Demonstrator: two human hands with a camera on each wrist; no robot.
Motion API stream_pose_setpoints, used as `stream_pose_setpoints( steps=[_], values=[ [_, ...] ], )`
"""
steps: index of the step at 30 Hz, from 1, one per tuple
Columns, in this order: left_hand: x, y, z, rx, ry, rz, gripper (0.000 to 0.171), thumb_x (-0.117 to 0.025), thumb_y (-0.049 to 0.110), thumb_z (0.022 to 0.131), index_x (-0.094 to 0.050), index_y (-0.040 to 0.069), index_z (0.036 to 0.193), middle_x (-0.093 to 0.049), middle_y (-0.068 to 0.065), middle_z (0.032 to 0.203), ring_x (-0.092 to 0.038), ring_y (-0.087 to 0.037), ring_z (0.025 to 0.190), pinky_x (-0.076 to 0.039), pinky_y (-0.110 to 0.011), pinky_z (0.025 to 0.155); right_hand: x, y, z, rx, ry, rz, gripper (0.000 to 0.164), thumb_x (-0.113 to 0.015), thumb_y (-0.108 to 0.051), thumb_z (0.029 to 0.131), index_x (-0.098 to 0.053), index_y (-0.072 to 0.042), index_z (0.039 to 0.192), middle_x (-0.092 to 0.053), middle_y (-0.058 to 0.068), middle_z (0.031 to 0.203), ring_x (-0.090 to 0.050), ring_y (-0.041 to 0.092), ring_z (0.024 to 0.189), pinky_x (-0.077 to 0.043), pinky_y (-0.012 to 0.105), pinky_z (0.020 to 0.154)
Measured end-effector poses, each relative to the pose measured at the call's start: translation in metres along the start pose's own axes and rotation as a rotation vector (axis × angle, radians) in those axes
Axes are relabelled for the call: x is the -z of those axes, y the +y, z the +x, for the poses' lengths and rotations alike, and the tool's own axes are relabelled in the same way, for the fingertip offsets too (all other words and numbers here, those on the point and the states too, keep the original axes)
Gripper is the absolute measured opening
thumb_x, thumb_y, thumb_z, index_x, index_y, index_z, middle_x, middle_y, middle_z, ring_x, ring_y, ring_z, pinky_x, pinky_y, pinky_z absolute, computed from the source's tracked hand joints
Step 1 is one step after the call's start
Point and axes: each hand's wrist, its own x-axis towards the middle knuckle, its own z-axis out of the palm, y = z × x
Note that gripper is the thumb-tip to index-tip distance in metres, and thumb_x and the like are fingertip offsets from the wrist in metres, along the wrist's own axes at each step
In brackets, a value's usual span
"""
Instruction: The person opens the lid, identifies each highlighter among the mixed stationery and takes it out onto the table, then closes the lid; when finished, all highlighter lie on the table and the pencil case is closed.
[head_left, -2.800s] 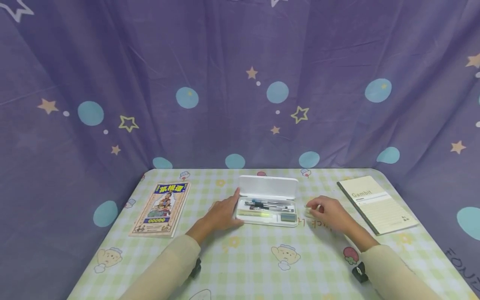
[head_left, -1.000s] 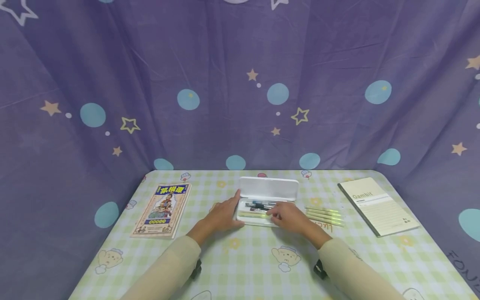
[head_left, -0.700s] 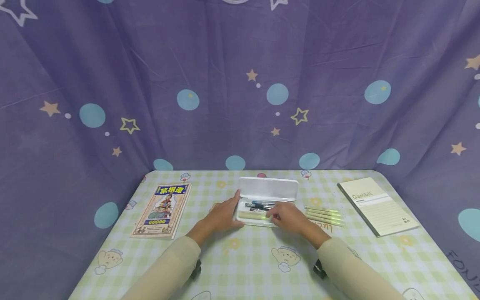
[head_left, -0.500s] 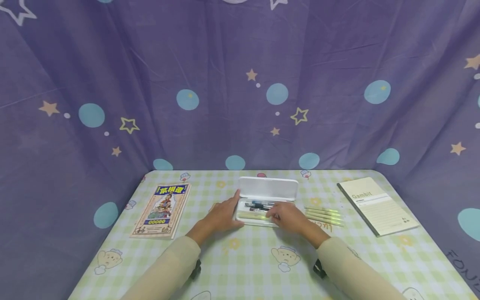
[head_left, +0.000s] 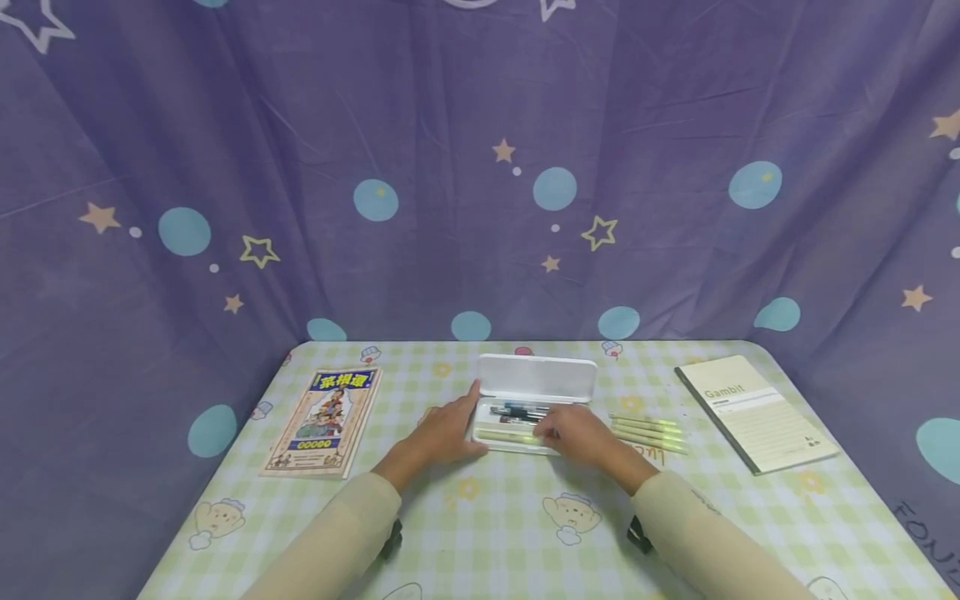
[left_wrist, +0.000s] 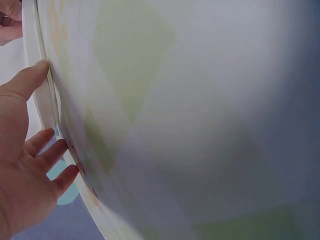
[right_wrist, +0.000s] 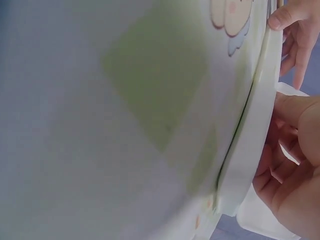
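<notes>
A white pencil case [head_left: 536, 379] stands with its lid up in the middle of the table, several dark and clear pens [head_left: 517, 410] inside. My left hand [head_left: 446, 427] grips its left end, thumb at the front and index finger by the hinge; the left wrist view shows the thumb [left_wrist: 32, 77] on the rim. Over the right half of the case, my right hand [head_left: 577, 433] pinches the end of a yellow pen [head_left: 506, 435] lying in the front compartment. Its curled fingers show in the right wrist view, the pen hidden there. Several yellow pens [head_left: 648, 433] lie in a row to the right.
A checked cloth [head_left: 517, 525] covers the table. At the left lies a book [head_left: 322, 421] with an illustrated cover, at the right a cream notebook [head_left: 757, 412] with a dark spine. A purple curtain [head_left: 450, 125] hangs behind.
My right hand has left the yellow pens on the table and moved left into the pencil case, onto another yellow pen, which has shifted slightly. The left hand stays at the case.
</notes>
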Motion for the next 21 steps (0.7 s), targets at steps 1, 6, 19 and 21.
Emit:
stream_pose_setpoints(
  steps=[1, 6, 19, 21],
  values=[
    [0.0, 0.0001, 0.0, 0.001, -0.001, 0.0, 0.118, -0.082, 0.047, 0.082, -0.009, 0.005, 0.164, -0.049, -0.017, 0.155, -0.055, -0.036, 0.136, -0.046, -0.056, 0.104, 0.0008, -0.0004, 0.0006, 0.0, -0.002, -0.007, 0.017, -0.079, -0.006, 0.083, -0.082, -0.018, 0.094, -0.075, -0.004, 0.087, -0.066, 0.011, 0.078, -0.056, 0.03, 0.076],
    [-0.0001, 0.0002, 0.0001, 0.013, -0.001, 0.009, 0.117, -0.082, 0.048, 0.081, -0.01, 0.006, 0.164, -0.049, -0.017, 0.156, -0.055, -0.035, 0.136, -0.046, -0.056, 0.105, 0.0049, -0.0037, 0.0047, 0.029, -0.016, -0.071, 0.022, -0.08, -0.008, 0.082, -0.071, -0.022, 0.068, -0.067, -0.011, 0.068, -0.051, 0.004, 0.061, -0.045, 0.022, 0.059],
    [-0.001, -0.0012, 0.0008, 0.021, -0.002, 0.005, 0.117, -0.082, 0.048, 0.081, -0.01, 0.008, 0.165, -0.048, -0.016, 0.157, -0.054, -0.035, 0.138, -0.046, -0.055, 0.107, 0.0039, -0.0008, 0.0043, 0.069, -0.007, -0.099, 0.008, -0.081, -0.012, 0.082, -0.079, -0.018, 0.086, -0.071, -0.006, 0.081, -0.063, 0.009, 0.07, -0.053, 0.025, 0.066],
    [-0.001, -0.0014, 0.0012, 0.019, -0.002, 0.008, 0.117, -0.081, 0.049, 0.082, -0.009, 0.008, 0.165, -0.048, -0.016, 0.157, -0.054, -0.035, 0.138, -0.045, -0.055, 0.107, 0.0042, 0.0009, 0.0029, 0.07, -0.003, -0.093, 0.018, -0.082, -0.012, 0.082, -0.081, -0.018, 0.099, -0.074, -0.003, 0.091, -0.068, 0.012, 0.08, -0.057, 0.028, 0.073]
  ],
)
